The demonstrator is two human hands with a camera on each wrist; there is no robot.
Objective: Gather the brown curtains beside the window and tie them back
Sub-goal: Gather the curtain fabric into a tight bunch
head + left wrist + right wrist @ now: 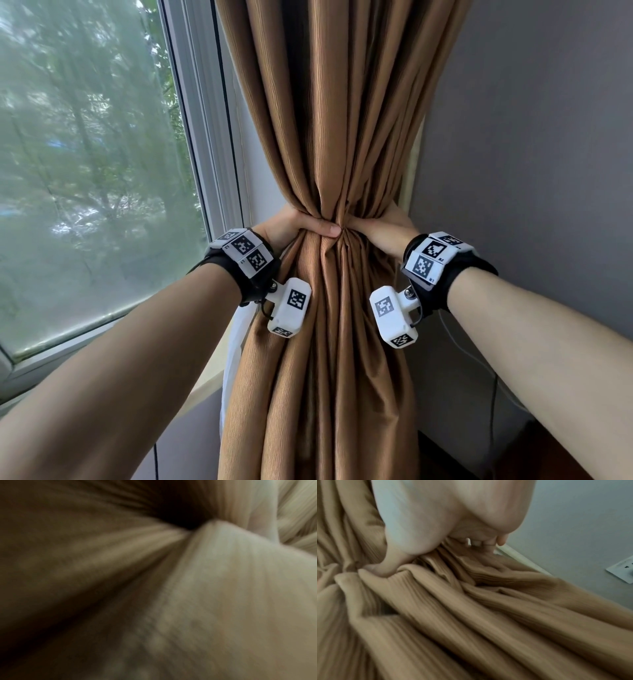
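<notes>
step: cinch brown curtains (329, 137) | left hand (291, 228) and right hand (380, 228) each grip bunched waist, fingers curled | advice: keep folds tight; no tie visible

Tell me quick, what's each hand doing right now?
Left hand: grips the gathered brown curtain at its pinched waist.
Right hand: grips the same bunch from the other side.

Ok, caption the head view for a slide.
Both hands, left hand and right hand, grip the curtain bunched at its waist beside the window; no tie visible.
</notes>
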